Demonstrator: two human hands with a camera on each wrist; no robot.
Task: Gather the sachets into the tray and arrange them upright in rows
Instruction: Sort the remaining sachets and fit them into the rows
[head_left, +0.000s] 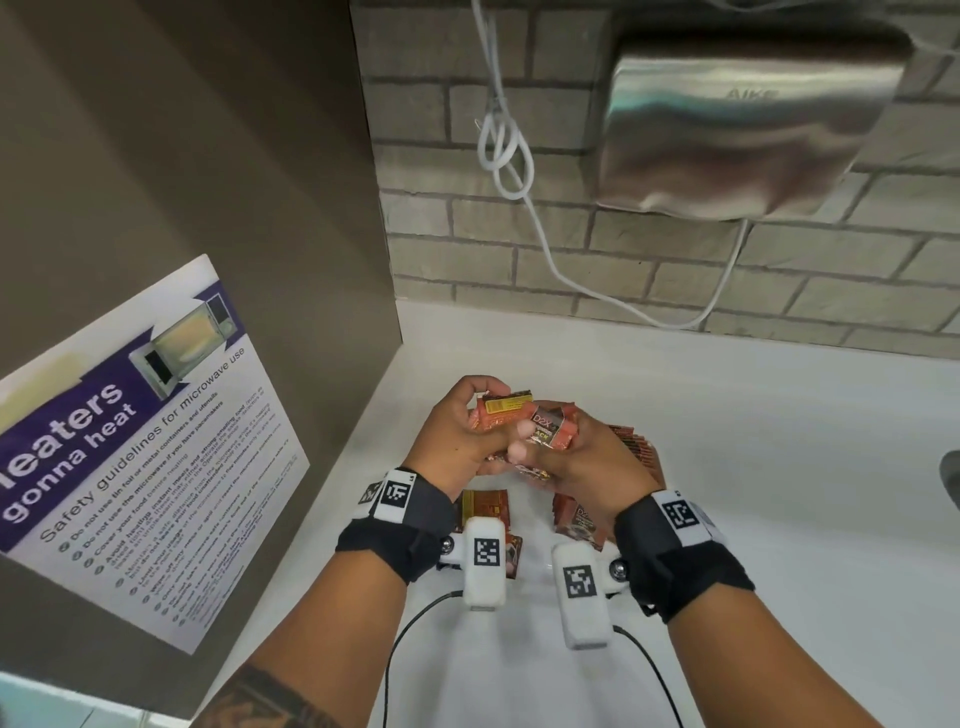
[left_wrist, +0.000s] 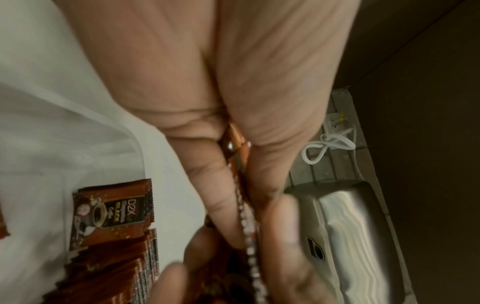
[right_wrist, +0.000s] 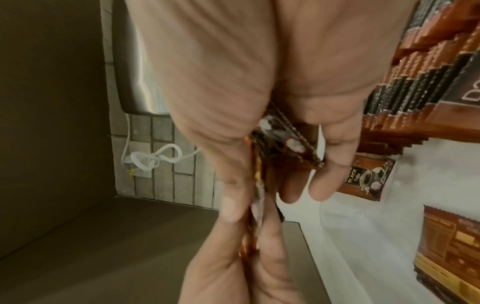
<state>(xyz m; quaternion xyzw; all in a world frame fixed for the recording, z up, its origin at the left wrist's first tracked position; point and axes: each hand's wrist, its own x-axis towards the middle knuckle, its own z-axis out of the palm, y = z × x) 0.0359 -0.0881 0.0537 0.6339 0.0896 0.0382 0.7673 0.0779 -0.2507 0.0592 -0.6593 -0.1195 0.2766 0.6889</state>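
Both forearms reach forward over a white counter, palms turned toward each other. The left hand curls its fingers and thumb round a bundle of coffee sachets; the right hand, at 3 o'clock of it and touching it, pinches the same bundle from the other side. The bundle is held above the counter, flat foil packets in orange-brown with serrated ends, one face printed "D2X".

The head view alone shows loose sachets lying flat at 6 o'clock of the hands, and a fanned row at 3 o'clock of the right hand. The left wrist view shows the "BLACK" coffee print on a sachet stack and the crimped edge between the fingers. The right wrist view shows overlapping sachets at 1 o'clock. The tray's walls cannot be made out.

On the grey brick wall hang a brushed-steel hand dryer and a knotted white cable; a microwave safety poster sits at 9 o'clock.
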